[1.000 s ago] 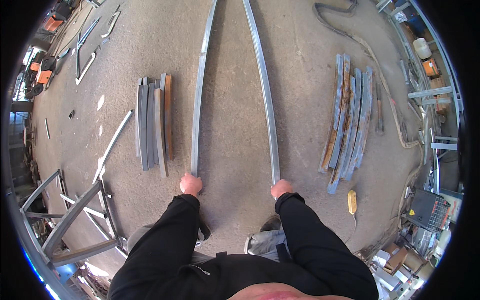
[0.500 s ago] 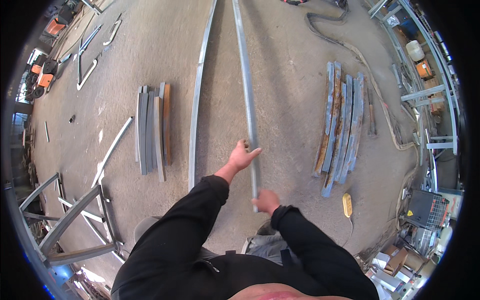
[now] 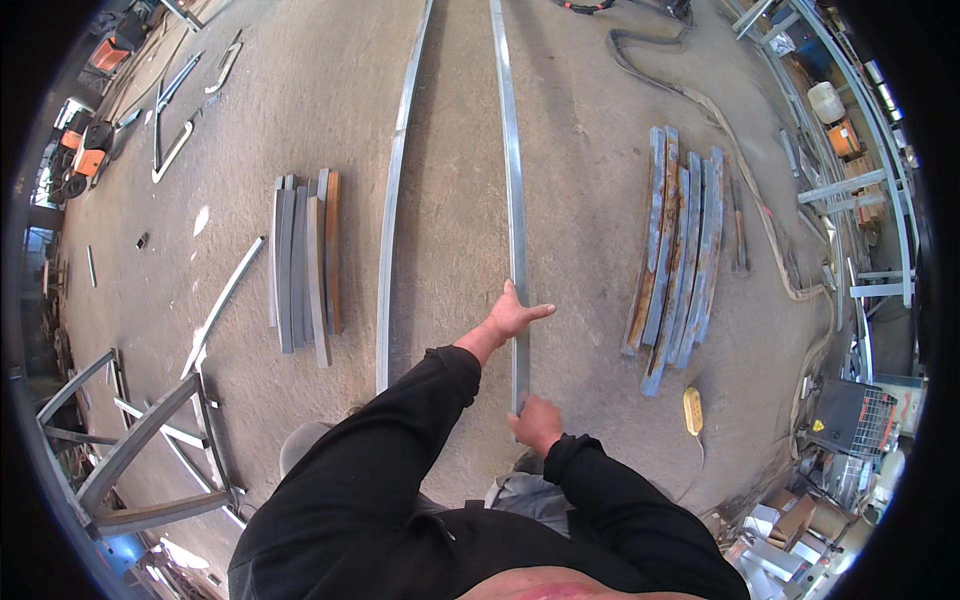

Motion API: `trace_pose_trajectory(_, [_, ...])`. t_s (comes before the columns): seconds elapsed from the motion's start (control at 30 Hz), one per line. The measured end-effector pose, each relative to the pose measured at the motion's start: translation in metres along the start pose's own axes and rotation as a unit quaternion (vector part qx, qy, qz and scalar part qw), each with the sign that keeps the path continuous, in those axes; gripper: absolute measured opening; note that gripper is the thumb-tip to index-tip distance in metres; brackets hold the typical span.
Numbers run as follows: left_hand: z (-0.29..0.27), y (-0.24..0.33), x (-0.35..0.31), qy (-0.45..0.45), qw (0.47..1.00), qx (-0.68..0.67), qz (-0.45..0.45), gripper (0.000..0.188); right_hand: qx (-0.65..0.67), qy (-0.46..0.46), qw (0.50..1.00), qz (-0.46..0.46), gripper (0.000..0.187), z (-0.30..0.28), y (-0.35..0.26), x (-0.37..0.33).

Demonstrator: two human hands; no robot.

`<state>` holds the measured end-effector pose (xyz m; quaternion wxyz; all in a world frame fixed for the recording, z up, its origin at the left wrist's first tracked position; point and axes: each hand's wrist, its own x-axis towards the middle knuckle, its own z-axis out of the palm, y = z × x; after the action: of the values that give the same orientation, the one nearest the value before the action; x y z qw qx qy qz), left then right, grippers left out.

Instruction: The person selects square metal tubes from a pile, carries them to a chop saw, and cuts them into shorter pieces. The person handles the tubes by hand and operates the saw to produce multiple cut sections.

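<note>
A long square steel tube point(image 3: 509, 160) runs away from me in the middle of the head view. My right hand point(image 3: 538, 423) is closed round its near end, just ahead of my knees. Farther along the same tube, my left hand point(image 3: 513, 315) rests over it with thumb and forefinger spread wide; its other fingers are partly hidden. To the left, a second long steel tube point(image 3: 392, 220) lies on the floor, roughly alongside the first and apart from both hands.
Short grey and brown steel bars point(image 3: 300, 265) lie bunched at left, rusty blue-grey ones point(image 3: 680, 260) at right. A yellow box on a cord point(image 3: 693, 411) sits near right. A welded metal frame point(image 3: 140, 440) stands near left. Hoses point(image 3: 745, 150) snake along the right side.
The held tube has shifted right, and its shadow now falls closer to it. Both hands moved right along with it, and the left hand's thumb and forefinger have spread.
</note>
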<state>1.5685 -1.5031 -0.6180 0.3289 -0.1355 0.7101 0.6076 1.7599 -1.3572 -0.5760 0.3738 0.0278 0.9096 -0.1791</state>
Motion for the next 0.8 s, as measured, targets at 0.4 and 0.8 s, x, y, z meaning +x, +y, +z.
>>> trace_pose_trajectory(0.4, [-0.125, -0.010, 0.020, -0.128, 0.886, 0.442, 0.046, 0.100, 0.005, 0.004, 0.999, 0.051, 0.039, 0.021, 0.027, 0.057])
trace_pose_trajectory(0.8, [-0.272, -0.214, -0.088, -0.085, 0.821, 0.548, -0.137, 0.094, -0.086, 0.023, 0.974, 0.210, 0.042, -0.002, 0.085, 0.082])
